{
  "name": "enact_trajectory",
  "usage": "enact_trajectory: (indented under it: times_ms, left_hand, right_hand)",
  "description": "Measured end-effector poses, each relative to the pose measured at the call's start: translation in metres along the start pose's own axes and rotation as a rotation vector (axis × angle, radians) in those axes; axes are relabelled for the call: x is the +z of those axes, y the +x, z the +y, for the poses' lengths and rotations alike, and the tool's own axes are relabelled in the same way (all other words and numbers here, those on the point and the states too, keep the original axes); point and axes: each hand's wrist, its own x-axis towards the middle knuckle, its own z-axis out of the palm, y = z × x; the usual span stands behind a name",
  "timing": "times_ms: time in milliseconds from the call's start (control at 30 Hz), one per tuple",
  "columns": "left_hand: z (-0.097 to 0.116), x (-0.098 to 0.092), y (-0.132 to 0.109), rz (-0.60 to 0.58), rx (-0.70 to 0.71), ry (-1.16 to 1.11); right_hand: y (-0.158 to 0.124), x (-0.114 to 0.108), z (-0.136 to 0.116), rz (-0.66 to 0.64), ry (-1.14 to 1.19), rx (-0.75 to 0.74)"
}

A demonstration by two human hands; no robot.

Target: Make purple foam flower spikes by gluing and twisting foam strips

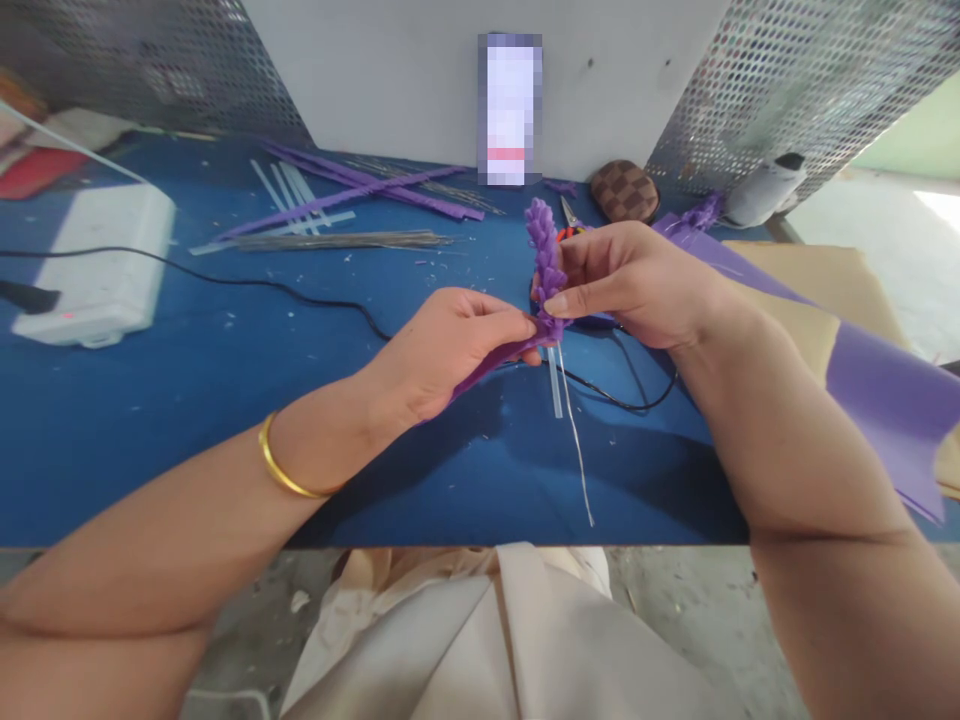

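Note:
A ruffled purple paper flower spike (546, 255) stands upright above the blue table, pinched between the thumb and fingers of my right hand (626, 280). Below it hang a pale flat strip (555, 385) and a thin wire (576, 440). My left hand (472, 340) is closed on a purple paper strip (487, 375), which runs from the base of the spike back under my palm. Its fingertips meet the lower end of the flower. Part of the paper strip is hidden behind my left hand.
Purple strips (360, 195), pale strips (292, 195) and a wire bundle (337, 240) lie at the back left. A white power strip (112, 265) sits left, its black cable (300, 292) crossing the table. Scissors (570, 220), a checkered pouch (625, 190) and purple paper sheets (892, 400) are right.

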Motion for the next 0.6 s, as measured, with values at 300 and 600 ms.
enact_trajectory:
  times_ms: [300,600]
  left_hand:
    - [0.0,0.01,-0.005,0.206,-0.077,-0.132]
    - [-0.005,0.007,-0.004,0.075,0.019,-0.099]
  right_hand:
    - [0.001,0.013,-0.003,0.128,-0.113,-0.049]
    - [0.001,0.026,0.0,0.197,-0.135,-0.037]
